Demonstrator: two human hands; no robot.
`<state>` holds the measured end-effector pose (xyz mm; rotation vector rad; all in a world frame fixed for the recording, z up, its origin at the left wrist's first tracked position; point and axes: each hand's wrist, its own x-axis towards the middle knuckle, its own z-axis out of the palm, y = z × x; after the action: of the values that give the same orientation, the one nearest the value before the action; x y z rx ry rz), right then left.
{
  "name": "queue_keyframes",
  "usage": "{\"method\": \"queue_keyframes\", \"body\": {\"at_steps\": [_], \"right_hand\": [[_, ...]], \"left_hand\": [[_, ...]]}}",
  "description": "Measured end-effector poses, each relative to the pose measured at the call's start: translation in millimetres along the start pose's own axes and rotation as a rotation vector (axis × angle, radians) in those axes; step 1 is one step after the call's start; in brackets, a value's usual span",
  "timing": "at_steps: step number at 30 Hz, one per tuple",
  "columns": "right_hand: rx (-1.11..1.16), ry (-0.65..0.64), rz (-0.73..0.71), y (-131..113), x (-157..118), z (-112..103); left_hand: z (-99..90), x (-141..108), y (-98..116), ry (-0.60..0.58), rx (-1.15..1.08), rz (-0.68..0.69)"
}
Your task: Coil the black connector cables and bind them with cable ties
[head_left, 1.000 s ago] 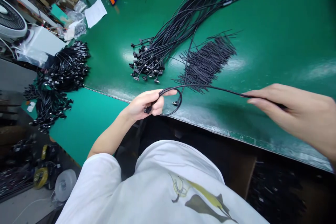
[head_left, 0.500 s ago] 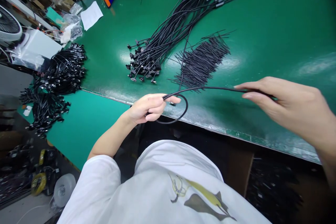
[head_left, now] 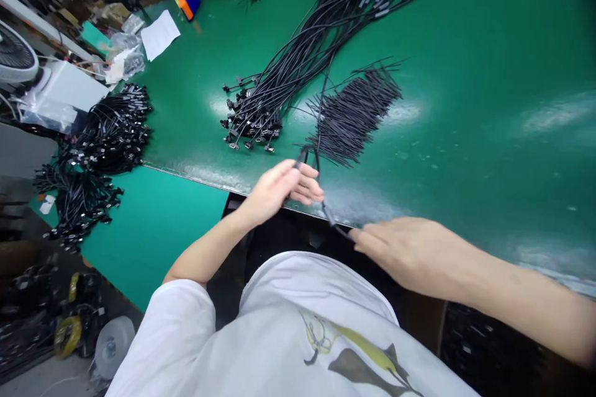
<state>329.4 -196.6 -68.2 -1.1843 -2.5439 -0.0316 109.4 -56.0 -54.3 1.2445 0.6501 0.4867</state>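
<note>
A black cable (head_left: 318, 164) runs between my two hands over the front edge of the green table. My left hand (head_left: 291, 185) is closed on it, with a bend of cable standing above the thumb and fingers. Lower and to the right, my right hand (head_left: 395, 248) pinches another stretch of the same cable; its fingertips are partly hidden and slightly blurred. Just beyond my left hand lies a pile of short black ties (head_left: 356, 115). Behind it stretches a bundle of long black cables (head_left: 307, 53), with black connectors (head_left: 254, 121) at the near end.
A heap of coiled black cables (head_left: 116, 127) lies on the left. Further back are a white paper (head_left: 159, 35) and an orange and blue tape roll (head_left: 187, 2). A white fan (head_left: 16, 53) stands at the far left. The table's front edge (head_left: 195, 181) runs before me.
My right hand has swung left and down, bringing its part of the cable close to my left hand. The wide loop and the straight stretch have become a short bend. My left hand moved slightly right.
</note>
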Motion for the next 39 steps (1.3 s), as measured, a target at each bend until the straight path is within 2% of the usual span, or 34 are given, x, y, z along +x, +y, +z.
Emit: {"method": "queue_keyframes", "body": {"at_steps": [3,5,7,10,13,14,16,18,19,21,26,30,32,35,39], "right_hand": [[0.125,0.058,0.016,-3,24,-8],[0.205,0.135,0.153,9,32,-11],[0.402,0.263,0.369,23,34,-5],[0.85,0.506,0.649,31,37,20],[1.296,0.53,0.781,21,44,47],[1.407,0.557,0.83,16,47,52],[1.574,0.695,0.936,7,53,53],[1.701,0.803,0.96,1,58,47],[1.757,0.805,0.942,-2,61,44],[1.796,0.788,0.898,-5,65,38],[1.49,0.938,0.964,-15,71,47],[1.564,0.87,0.995,-25,69,56],[1.558,0.881,0.966,-27,67,56],[1.518,0.909,0.899,-23,67,53],[1.468,0.953,0.943,-12,72,46]], "left_hand": [[17.8,-6,-5,-0.16,0.324,0.001],[21.7,-9,-4,-0.223,0.432,-0.015],[20.9,-9,-2,-0.237,0.351,-0.044],[20.6,-5,-3,-0.187,0.036,-0.028],[26.8,2,-13,-0.107,-0.174,-0.042],[29.6,5,-19,-0.076,-0.184,-0.053],[34.9,9,-32,0.006,-0.155,-0.037],[38.1,12,-46,0.087,-0.113,0.005],[38.8,12,-51,0.109,-0.092,0.017],[38.4,12,-60,0.101,-0.009,-0.002],[32.8,7,-63,-0.085,0.339,-0.07],[31.1,6,-59,-0.208,0.463,-0.104],[31.6,6,-59,-0.271,0.468,-0.115],[33.6,5,-65,-0.267,0.449,-0.066],[38.2,4,-73,-0.22,0.355,-0.038]]}}
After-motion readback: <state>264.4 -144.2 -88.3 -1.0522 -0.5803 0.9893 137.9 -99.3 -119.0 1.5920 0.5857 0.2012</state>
